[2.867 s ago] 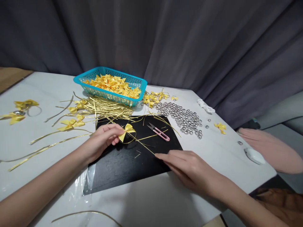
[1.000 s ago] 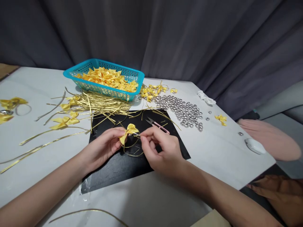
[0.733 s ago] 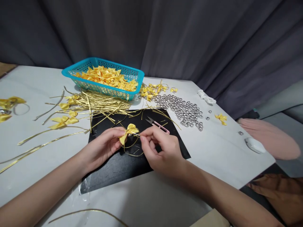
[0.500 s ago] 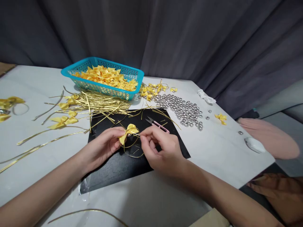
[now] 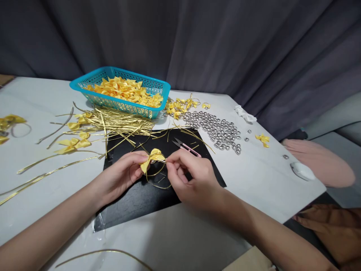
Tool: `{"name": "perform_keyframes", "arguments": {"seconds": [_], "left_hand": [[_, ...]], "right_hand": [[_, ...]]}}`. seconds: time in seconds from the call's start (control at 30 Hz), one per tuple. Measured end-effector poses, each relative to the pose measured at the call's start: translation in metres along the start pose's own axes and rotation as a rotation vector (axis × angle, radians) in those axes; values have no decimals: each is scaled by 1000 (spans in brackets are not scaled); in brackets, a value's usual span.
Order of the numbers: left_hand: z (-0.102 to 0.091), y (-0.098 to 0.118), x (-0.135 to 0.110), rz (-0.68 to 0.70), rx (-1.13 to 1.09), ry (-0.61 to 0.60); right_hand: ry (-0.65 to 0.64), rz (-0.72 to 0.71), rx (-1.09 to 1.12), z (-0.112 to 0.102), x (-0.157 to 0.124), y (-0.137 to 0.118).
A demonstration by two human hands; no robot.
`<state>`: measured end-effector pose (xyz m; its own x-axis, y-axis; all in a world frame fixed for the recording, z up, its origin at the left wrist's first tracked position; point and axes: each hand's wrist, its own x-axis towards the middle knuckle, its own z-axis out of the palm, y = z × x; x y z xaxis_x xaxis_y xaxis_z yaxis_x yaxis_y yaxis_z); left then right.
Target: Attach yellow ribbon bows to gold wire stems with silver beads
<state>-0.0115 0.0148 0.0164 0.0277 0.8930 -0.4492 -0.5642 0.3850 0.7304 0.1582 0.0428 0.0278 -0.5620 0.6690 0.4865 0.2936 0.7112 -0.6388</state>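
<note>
1. The left hand (image 5: pixel 125 171) pinches a yellow bow (image 5: pixel 155 155) between thumb and fingers, above the black mat (image 5: pixel 132 207); a small part of something silver shows at the bow's underside.
2. The right hand (image 5: pixel 191 173), just beside it, has thumb and forefinger pressed together on a gold cord (image 5: pixel 160 188) that reaches to the bow; its other fingers are curled in. The cord also hangs in a loop below the bow, between the two hands.
3. Pink-handled snips (image 5: pixel 188 148) lie on the mat just beyond the right hand, blades pointing away to the left.
4. Past the mat's far edge, a heap of gold cords (image 5: pixel 118 121) lies in front of a turquoise basket (image 5: pixel 166 86), which holds many yellow ribbon pieces (image 5: pixel 121 90).
5. To the right of the basket are a cluster of yellow bows with loops (image 5: pixel 180 107) and a broad spread of silver beads (image 5: pixel 217 130).
6. Farther right on the white table (image 5: pixel 270 188) lie a crumpled white tissue (image 5: pixel 245 114), a separate yellow bow piece (image 5: pixel 263 140) and a rounded white object (image 5: pixel 302 171).
7. A dark grey curtain (image 5: pixel 169 34) hangs behind everything.
</note>
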Motion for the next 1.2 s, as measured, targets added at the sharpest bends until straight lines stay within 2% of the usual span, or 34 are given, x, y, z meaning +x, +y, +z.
{"name": "perform_keyframes", "arguments": {"seconds": [0.27,0.63,0.77,1.0,1.2], "left_hand": [[-2,-1,0,7,7,-15],[-1,0,0,8,11,-55],[-1,-1,1,19,31,-64],[-1,1,-2,1,12,-18],[1,1,-2,-16,25,-44]], "right_hand": [[2,-16,-25,-1,0,0],[-72,-53,-67,-9,5,-7],[-96,-27,-65,-11,7,-9],[-103,27,-7,-5,2,-1],[-90,21,24,-2,-2,0]]}}
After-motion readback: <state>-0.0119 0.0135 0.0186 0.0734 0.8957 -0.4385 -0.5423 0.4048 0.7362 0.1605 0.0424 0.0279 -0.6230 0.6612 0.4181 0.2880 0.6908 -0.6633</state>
